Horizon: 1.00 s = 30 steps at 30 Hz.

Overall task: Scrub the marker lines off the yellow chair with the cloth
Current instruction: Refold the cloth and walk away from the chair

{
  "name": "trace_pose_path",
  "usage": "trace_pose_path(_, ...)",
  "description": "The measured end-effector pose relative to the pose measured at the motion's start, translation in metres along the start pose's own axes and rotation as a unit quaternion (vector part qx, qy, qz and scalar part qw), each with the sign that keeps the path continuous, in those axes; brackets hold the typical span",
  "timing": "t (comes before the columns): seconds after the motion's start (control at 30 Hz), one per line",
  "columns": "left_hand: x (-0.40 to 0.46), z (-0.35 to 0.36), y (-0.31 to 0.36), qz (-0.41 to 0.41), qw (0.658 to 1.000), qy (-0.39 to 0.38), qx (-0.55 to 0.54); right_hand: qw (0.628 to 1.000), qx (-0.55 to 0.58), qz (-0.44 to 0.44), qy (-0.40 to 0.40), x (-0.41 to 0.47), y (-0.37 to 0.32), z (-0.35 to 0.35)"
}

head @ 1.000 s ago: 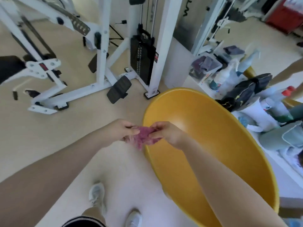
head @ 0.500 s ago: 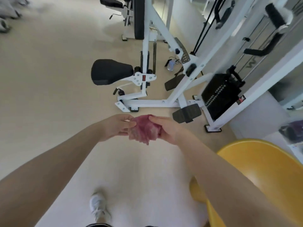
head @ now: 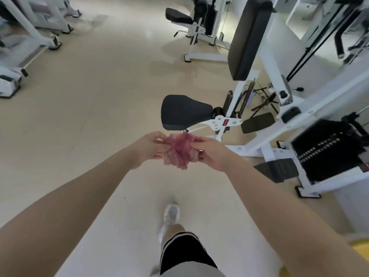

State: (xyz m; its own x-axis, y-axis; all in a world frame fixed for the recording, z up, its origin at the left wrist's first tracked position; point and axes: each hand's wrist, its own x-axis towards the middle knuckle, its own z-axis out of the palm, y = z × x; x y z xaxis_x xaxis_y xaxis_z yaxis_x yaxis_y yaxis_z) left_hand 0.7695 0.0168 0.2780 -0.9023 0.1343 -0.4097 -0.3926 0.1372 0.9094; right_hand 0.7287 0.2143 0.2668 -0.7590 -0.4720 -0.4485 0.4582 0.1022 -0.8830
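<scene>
Head view: cloth [head: 180, 149] in both grips, open floor [head: 89, 100] leftward.

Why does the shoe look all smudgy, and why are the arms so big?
Head view: the shoe is smeared by motion blur, while the pink cloth pinched by the left hand and right hand looks sharper; the wide-angle lens stretches the forearms near the bottom edge; soft window glare brightens the floor.

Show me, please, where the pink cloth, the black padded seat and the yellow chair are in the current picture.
pink cloth [head: 180, 151], head view, on the bunched middle between both hands.
black padded seat [head: 184, 111], head view, on the top of the cushion.
yellow chair [head: 359, 249], head view, on the sliver at the lower right edge.
</scene>
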Motion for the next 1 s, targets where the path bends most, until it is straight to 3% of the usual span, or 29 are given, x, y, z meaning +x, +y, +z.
trace_pose_path(0.27,0.18,-0.094,0.039,0.003,0.999,-0.007,0.037,0.998,-0.012,0.01,0.057,0.187,-0.059,-0.039)
trace_pose_path(0.5,0.353,-0.165,0.083,-0.059,0.995,-0.042,0.062,0.989,0.006,0.091,0.115,0.352,-0.112,-0.079)
trace_pose_path(0.63,0.433,-0.186,0.09,-0.04,0.994,-0.056,0.08,0.977,-0.008,0.119,0.177,0.421,-0.116,-0.1)
trace_pose_path(0.8,0.534,-0.185,0.024,-0.002,0.976,-0.094,0.197,0.941,-0.067,0.153,0.295,0.497,-0.062,-0.132)
trace_pose_path(1.0,0.611,-0.166,-0.072,-0.023,0.925,-0.175,0.338,0.898,-0.144,0.204,0.362,0.55,0.017,-0.153)
